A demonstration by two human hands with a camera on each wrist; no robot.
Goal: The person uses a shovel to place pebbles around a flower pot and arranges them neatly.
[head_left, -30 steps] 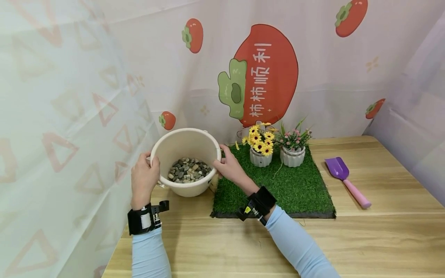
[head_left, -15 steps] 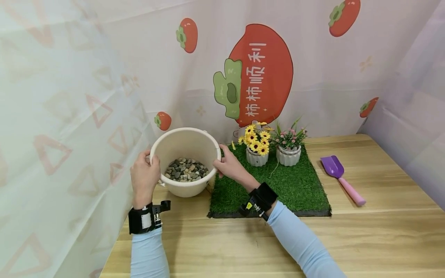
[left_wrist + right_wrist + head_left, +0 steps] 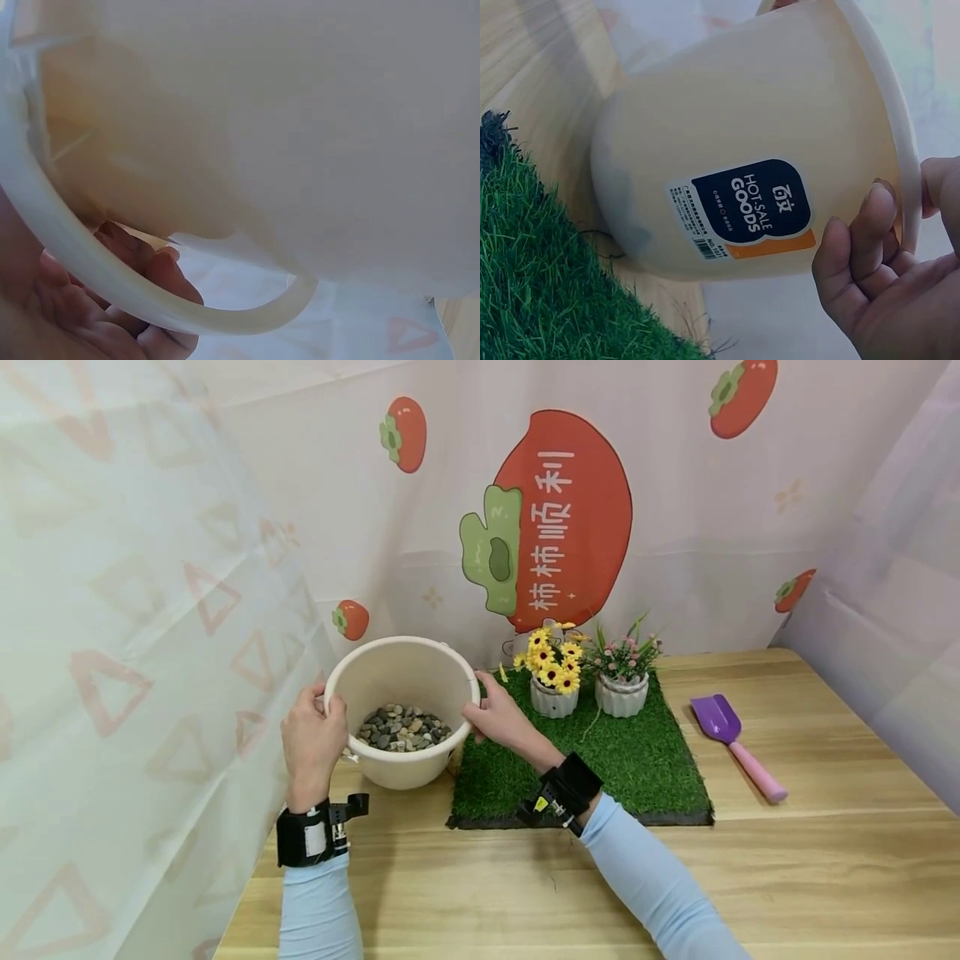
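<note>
"HOT·SALE GOODS" — bucket label [image 3: 752,209]; "柿柿顺利" — backdrop persimmon [image 3: 570,518]

A round cream plastic bucket [image 3: 402,710] sits upright at the wooden table's left end, just beside the green turf mat — a layer of small grey and tan pebbles [image 3: 402,730] covering its bottom. A dark label [image 3: 754,206] reading "HOT-SALE GOODS" marks its outer wall.

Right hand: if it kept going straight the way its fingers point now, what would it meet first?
The right hand already grips the rim of the cream bucket, fingers aimed left and up across it. Going on, it would press into the bucket wall at once; beyond lies the patterned curtain, though depth there is unclear.
</note>
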